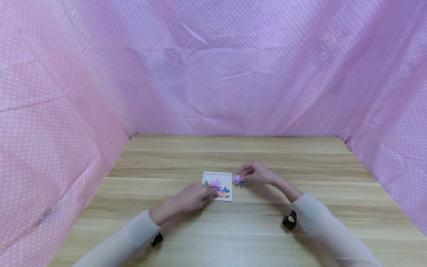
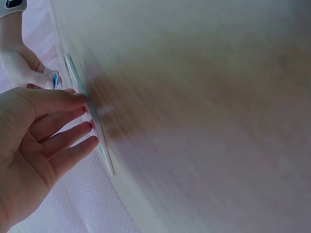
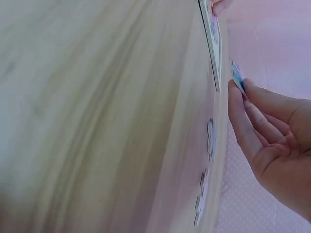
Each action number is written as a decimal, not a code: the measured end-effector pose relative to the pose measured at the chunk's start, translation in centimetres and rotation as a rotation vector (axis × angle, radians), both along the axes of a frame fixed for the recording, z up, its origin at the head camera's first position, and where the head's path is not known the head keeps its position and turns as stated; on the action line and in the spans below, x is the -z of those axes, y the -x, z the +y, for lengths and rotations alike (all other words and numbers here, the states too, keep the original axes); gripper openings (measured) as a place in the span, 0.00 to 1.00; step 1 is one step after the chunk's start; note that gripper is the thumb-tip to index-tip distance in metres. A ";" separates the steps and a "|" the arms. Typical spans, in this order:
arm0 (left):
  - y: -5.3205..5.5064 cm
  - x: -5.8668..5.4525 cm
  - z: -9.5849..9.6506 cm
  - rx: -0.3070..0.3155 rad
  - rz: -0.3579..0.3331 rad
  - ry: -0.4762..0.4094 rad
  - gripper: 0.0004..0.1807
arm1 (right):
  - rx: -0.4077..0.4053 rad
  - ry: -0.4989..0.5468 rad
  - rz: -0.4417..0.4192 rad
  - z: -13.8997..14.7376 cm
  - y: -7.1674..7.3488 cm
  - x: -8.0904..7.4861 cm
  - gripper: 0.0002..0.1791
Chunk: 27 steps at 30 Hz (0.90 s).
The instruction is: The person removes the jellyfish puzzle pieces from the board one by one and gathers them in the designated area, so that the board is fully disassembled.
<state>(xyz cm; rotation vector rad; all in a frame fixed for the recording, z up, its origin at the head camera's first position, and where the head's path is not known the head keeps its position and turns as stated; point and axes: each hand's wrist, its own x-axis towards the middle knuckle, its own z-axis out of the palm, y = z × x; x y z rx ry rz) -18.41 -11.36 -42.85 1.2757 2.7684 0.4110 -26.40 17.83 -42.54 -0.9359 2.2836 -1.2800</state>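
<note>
A square white puzzle frame [image 1: 227, 175] lies on the table, its lower part filled with colourful jigsaw pieces [image 1: 224, 192]. My left hand [image 1: 197, 196] rests on the frame's left side, with its fingertips touching the pieces. In the left wrist view, the left hand's fingers [image 2: 68, 131] are slightly bent along the thin edge of the frame [image 2: 104, 150]. Just right of the frame, my right hand [image 1: 258, 173] pinches a pink and blue jigsaw piece [image 1: 237, 180] between thumb and fingers. In the right wrist view, that jigsaw piece [image 3: 237, 76] is tilted above the table.
Loose puzzle pieces [image 3: 211, 140] lie flat on the wooden table [image 1: 267, 237] beyond the frame in the right wrist view. A bit of light blue [image 1: 281, 175] shows behind the right wrist. Pink dotted cloth [image 1: 213, 74] hangs around the table's back and sides.
</note>
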 end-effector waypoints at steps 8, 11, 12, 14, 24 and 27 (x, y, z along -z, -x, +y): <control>0.0 -0.5 -0.5 0.023 -0.013 -0.001 0.14 | 0.044 -0.029 0.027 1.9 -0.6 -0.4 0.12; -0.1 -0.6 -0.8 0.008 -0.010 0.015 0.15 | 0.062 -0.044 0.016 2.8 -0.7 -0.4 0.11; -0.1 -0.6 -0.9 -0.002 -0.016 0.018 0.15 | 0.063 -0.045 0.009 3.2 -0.8 -0.4 0.11; -0.2 -0.5 -1.1 -0.021 -0.032 0.027 0.16 | 0.061 -0.045 -0.003 3.9 -0.9 -0.4 0.10; -0.2 0.0 -1.7 -0.037 -0.067 0.020 0.17 | 0.039 -0.050 -0.034 7.6 -1.5 -0.9 0.11; -0.3 0.0 -1.8 -0.035 -0.074 0.008 0.16 | 0.053 -0.056 -0.041 8.4 -1.7 -0.9 0.11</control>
